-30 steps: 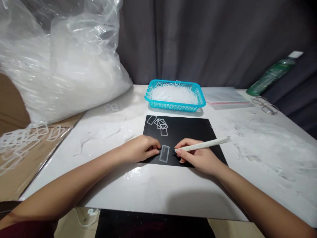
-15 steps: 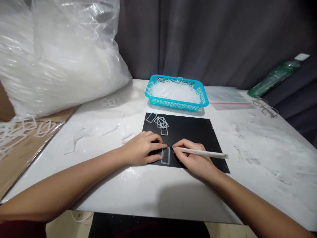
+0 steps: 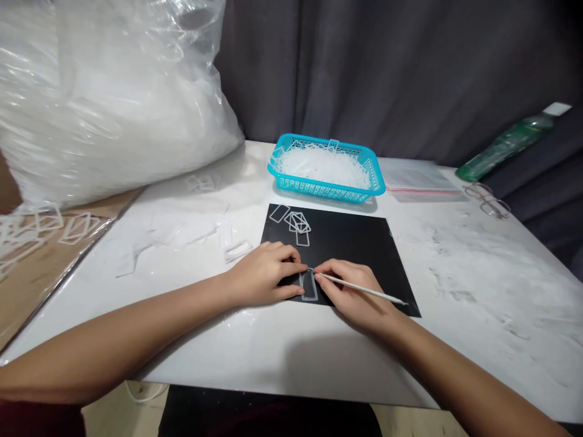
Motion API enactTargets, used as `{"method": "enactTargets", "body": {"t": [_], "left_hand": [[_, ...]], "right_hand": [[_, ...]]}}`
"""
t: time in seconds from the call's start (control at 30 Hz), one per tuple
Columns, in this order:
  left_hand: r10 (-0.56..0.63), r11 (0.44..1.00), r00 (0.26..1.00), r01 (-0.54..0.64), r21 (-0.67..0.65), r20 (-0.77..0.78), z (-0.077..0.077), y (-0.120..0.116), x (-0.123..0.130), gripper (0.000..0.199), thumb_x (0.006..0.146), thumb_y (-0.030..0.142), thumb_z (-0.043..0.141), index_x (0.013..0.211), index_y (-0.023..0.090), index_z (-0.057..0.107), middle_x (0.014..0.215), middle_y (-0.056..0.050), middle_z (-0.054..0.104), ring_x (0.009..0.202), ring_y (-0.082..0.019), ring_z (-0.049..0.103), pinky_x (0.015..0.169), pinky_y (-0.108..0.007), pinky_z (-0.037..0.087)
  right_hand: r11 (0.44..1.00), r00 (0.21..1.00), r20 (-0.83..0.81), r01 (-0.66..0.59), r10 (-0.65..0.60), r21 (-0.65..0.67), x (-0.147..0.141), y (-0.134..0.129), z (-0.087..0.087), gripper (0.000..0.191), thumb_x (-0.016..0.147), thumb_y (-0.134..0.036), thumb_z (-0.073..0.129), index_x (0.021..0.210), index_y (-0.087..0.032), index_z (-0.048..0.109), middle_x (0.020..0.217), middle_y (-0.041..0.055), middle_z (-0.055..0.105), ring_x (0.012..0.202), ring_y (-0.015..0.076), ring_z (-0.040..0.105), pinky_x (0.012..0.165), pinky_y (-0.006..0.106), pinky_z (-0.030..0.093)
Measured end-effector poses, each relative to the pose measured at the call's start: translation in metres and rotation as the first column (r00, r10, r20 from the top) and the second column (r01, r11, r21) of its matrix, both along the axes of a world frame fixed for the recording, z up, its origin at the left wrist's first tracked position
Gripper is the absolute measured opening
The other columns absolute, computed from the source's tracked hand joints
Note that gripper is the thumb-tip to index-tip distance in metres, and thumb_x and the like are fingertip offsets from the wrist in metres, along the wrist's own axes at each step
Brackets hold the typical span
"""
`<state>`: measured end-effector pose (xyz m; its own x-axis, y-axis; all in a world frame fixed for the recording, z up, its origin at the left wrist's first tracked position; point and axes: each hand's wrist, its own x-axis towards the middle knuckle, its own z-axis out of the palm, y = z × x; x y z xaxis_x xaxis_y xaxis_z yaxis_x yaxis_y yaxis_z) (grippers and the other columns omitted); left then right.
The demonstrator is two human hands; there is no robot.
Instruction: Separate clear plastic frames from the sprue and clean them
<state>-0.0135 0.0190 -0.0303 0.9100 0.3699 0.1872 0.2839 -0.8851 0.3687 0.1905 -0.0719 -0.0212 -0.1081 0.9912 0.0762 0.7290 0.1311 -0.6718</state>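
Observation:
On a black sheet (image 3: 350,243) lies a small clear rectangular frame (image 3: 310,292), upright to the view. My left hand (image 3: 268,274) rests at its left side, index fingertip on its top edge and thumb near its left side, fingers apart. A thin white stick (image 3: 364,287) is pinched in my right hand (image 3: 353,288), its tip at the frame's top right corner. Several more white rectangular frames (image 3: 298,223) lie loosely overlapped at the sheet's upper left.
Behind the sheet stands a blue basket (image 3: 330,190) heaped with white frames. A large plastic bag (image 3: 113,109) fills the left. Clear bags (image 3: 423,181), a green bottle (image 3: 510,142) and glasses (image 3: 489,200) lie at the right; loose frames (image 3: 77,227) lie on cardboard.
The white stick in my right hand has turned, its rear end now lower, and its tip has shifted slightly left. My left hand has hardly moved.

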Motion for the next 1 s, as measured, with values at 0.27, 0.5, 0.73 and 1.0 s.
{"method": "enactTargets", "body": {"t": [0.27, 0.5, 0.73, 1.0], "left_hand": [[0.008, 0.999, 1.0, -0.008, 0.036, 0.007, -0.002, 0.002, 0.0, 0.045, 0.086, 0.05, 0.057, 0.12, 0.02, 0.062, 0.106, -0.009, 0.061, 0.093, -0.023, 0.056, 0.078, -0.037, 0.041], [-0.006, 0.997, 1.0, 0.007, 0.077, -0.011, -0.003, 0.003, 0.0, 0.048, 0.086, 0.052, 0.057, 0.121, 0.02, 0.062, 0.105, -0.008, 0.061, 0.091, -0.023, 0.056, 0.077, -0.036, 0.04], [-0.012, 1.0, 0.999, 0.012, -0.004, 0.033, -0.004, 0.003, 0.001, 0.044, 0.085, 0.049, 0.059, 0.117, 0.02, 0.064, 0.105, -0.008, 0.059, 0.096, -0.022, 0.056, 0.081, -0.036, 0.041], [-0.026, 0.999, 0.997, 0.027, -0.019, 0.072, -0.008, 0.007, 0.001, 0.043, 0.083, 0.047, 0.062, 0.115, 0.019, 0.064, 0.105, -0.009, 0.059, 0.096, -0.022, 0.057, 0.082, -0.036, 0.041]], "right_hand": [[0.987, 0.995, -0.024, -0.101, 0.099, -0.121, 0.002, -0.002, 0.009, 0.014, 0.087, -0.025, 0.053, 0.082, -0.023, 0.066, 0.075, 0.0003, 0.069, 0.066, 0.0147, 0.061, 0.059, 0.025, 0.042], [0.978, 0.986, 0.055, -0.164, 0.158, 0.13, 0.006, -0.003, -0.004, 0.009, 0.086, -0.022, 0.057, 0.088, -0.022, 0.066, 0.114, 0.0081, 0.066, 0.102, 0.0221, 0.061, 0.088, 0.037, 0.048], [0.937, 0.928, 0.255, -0.314, 0.27, 0.151, 0.009, -0.002, -0.008, 0.019, 0.094, -0.023, 0.047, 0.099, -0.025, 0.065, 0.111, 0.0043, 0.068, 0.103, 0.0232, 0.059, 0.084, 0.037, 0.051], [0.887, 0.836, 0.468, -0.416, 0.286, 0.201, 0.005, -0.002, -0.006, 0.027, 0.096, -0.016, 0.035, 0.1, -0.018, 0.062, 0.117, 0.0135, 0.062, 0.104, 0.0262, 0.057, 0.083, 0.04, 0.05]]}}
